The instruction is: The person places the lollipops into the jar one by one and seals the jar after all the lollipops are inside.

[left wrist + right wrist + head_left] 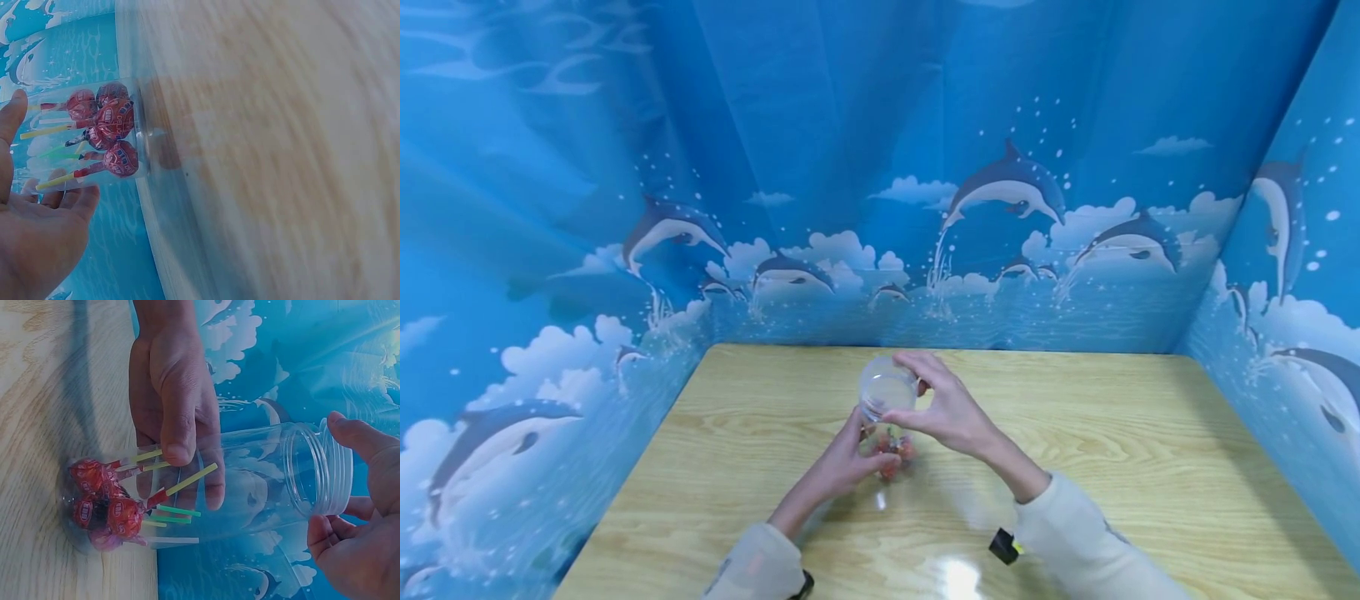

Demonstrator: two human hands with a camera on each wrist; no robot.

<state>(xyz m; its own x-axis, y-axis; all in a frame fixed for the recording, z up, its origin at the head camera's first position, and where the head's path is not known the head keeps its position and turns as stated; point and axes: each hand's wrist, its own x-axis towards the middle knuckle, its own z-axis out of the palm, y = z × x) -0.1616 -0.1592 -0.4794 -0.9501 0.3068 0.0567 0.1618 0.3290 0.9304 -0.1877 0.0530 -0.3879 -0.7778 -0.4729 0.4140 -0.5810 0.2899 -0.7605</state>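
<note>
A clear plastic jar (250, 447) with several lollipops (107, 500) at its bottom stands upright on the table. The lollipops have red wrappers, and their yellow, green and white sticks point up. My left hand (847, 462) holds the side of the jar, with thumb and fingers on either side; the left hand (47, 234) shows the same grip in the left wrist view. At the jar's mouth, my right hand (947, 412) grips the rim of a translucent round lid (337, 469) between thumb and fingers. Whether the lid is fully seated cannot be told.
A wood-grain table (1112, 450) lies under the jar. Blue curtains (865, 167) printed with dolphins rise behind it and at both sides. A small black device (1003, 546) sits by the right sleeve (1082, 533).
</note>
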